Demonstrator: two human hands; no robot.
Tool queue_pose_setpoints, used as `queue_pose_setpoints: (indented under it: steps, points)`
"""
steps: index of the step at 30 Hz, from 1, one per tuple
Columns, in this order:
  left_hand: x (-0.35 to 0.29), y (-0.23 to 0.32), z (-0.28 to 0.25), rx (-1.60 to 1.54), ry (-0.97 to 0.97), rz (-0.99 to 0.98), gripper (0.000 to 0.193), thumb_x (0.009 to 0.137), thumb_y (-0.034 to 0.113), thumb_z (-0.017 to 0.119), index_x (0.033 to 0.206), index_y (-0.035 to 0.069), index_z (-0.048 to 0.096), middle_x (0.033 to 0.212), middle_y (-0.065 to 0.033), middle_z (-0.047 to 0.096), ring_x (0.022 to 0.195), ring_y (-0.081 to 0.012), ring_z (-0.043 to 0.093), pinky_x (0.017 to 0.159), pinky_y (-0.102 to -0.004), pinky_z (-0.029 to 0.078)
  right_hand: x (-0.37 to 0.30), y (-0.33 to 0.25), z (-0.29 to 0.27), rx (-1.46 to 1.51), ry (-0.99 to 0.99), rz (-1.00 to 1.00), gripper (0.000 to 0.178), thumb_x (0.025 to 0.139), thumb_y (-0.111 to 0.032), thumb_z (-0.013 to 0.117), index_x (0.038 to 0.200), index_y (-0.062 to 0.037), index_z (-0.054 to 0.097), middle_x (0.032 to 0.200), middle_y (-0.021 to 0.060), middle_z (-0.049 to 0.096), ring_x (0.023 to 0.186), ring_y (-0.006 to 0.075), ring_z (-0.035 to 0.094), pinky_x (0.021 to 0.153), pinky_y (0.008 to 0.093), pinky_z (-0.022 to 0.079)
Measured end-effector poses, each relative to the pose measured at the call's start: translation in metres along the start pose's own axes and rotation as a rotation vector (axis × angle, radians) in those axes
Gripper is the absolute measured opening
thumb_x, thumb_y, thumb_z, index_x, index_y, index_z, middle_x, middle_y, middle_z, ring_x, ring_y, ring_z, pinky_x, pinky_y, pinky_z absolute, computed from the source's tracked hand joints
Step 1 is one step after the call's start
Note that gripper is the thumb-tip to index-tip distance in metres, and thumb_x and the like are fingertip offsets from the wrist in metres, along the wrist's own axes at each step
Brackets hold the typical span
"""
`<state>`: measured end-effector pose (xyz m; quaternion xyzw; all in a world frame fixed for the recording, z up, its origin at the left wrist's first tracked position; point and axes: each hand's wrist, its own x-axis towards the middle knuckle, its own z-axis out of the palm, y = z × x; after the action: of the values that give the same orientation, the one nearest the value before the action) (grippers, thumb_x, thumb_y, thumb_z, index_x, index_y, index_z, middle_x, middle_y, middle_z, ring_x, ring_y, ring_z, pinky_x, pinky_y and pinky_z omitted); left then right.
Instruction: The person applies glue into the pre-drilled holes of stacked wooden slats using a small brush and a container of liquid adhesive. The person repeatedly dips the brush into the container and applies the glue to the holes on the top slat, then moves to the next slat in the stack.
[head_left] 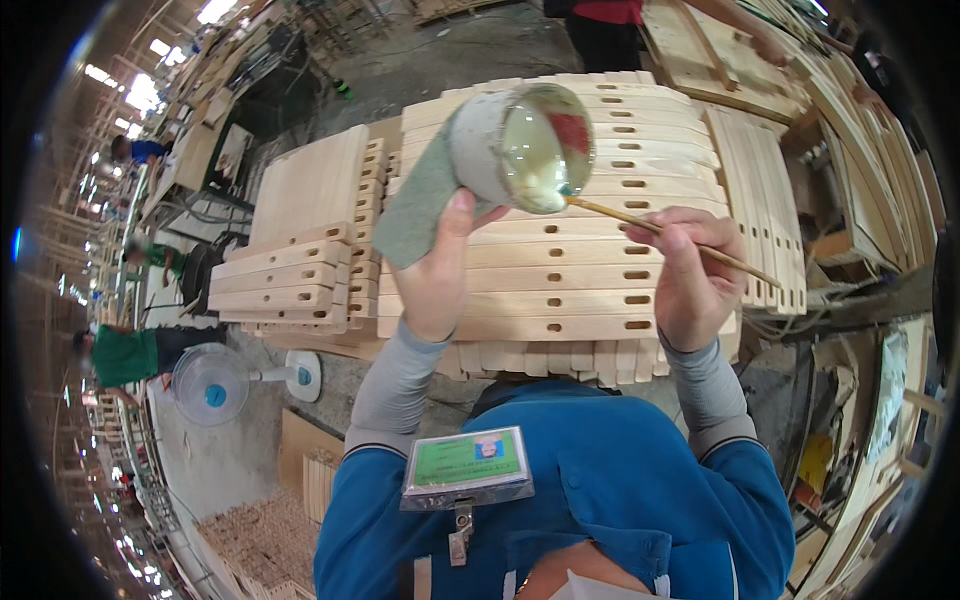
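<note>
Left hand (pixel 437 280): holds tilted pot (pixel 478 150) beyond thumb
Right hand (pixel 700 270): pinches brush (pixel 612 213) mid-handle
Brush tip (pixel 567 191): at pot's rim, left of pinch

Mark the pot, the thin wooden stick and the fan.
Pot (pixel 478 152): head view, outer wall.
Thin wooden stick (pixel 606 211): head view, shaft just outside the rim.
Fan (pixel 215 396): head view, hub.

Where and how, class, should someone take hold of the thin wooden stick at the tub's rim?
Probably pinch the stick mid-shaft between thumb and fingers, coming from the right, where the right hand holds it. It is slim and slants rightward from the tub, and its left end sits by the pale liquid.
</note>
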<state>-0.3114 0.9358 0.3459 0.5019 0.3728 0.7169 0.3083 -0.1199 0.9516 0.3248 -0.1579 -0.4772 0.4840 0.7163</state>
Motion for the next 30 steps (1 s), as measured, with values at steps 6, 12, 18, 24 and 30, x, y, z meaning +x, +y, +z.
queue_pose_setpoints:
  steps: [6,12,18,24,30]
  points:
    - [0.016,-0.019,-0.005,0.098,-0.023,0.018,0.025,0.088,0.006,0.047,0.109,-0.008,0.051,0.101,-0.0141,0.057,0.088,-0.0201,0.059,0.074,-0.0332,0.055,0.0,0.031,0.012,-0.239,-0.057,-0.095,0.011,0.079,0.011,0.053,0.084,0.0047,0.046,0.091,0.0203,0.055,0.08,0.0243,0.062,0.071,0.0301,0.053]
    - [0.042,-0.07,-0.024,0.213,0.009,0.051,0.022,0.088,0.004,0.047,0.105,-0.009,0.053,0.1,-0.0141,0.058,0.087,-0.0187,0.059,0.073,-0.0328,0.054,0.013,0.042,0.014,-0.399,-0.104,-0.128,0.009,0.08,0.009,0.054,0.083,0.0045,0.047,0.086,0.0185,0.057,0.078,0.023,0.062,0.066,0.0296,0.054]
    - [0.084,-0.132,-0.038,-0.041,0.02,-0.162,0.023,0.087,0.005,0.048,0.106,-0.007,0.053,0.101,-0.012,0.057,0.088,-0.0174,0.058,0.071,-0.0322,0.055,0.094,0.092,-0.014,-0.225,0.181,0.41,0.014,0.082,-0.004,0.058,0.082,0.0072,0.051,0.079,0.0164,0.06,0.072,0.0209,0.063,0.068,0.0289,0.054]
    - [0.156,-0.232,-0.071,-0.268,0.102,-0.309,0.027,0.084,0.004,0.049,0.109,-0.005,0.05,0.108,-0.0106,0.054,0.096,-0.0197,0.055,0.079,-0.0343,0.053,0.214,0.174,-0.044,-0.65,-0.06,0.177,0.024,0.082,-0.016,0.062,0.077,0.0038,0.051,0.068,0.011,0.059,0.059,0.0157,0.062,0.055,0.0249,0.053]
    - [0.168,-0.268,-0.085,-0.347,0.115,-0.357,0.027,0.082,0.002,0.052,0.109,0.0,0.049,0.11,-0.008,0.053,0.101,-0.0181,0.052,0.084,-0.037,0.049,0.241,0.247,-0.04,-0.951,-0.182,0.181,0.025,0.078,-0.018,0.066,0.073,0.0028,0.052,0.061,0.0084,0.059,0.051,0.0114,0.06,0.045,0.0235,0.05]
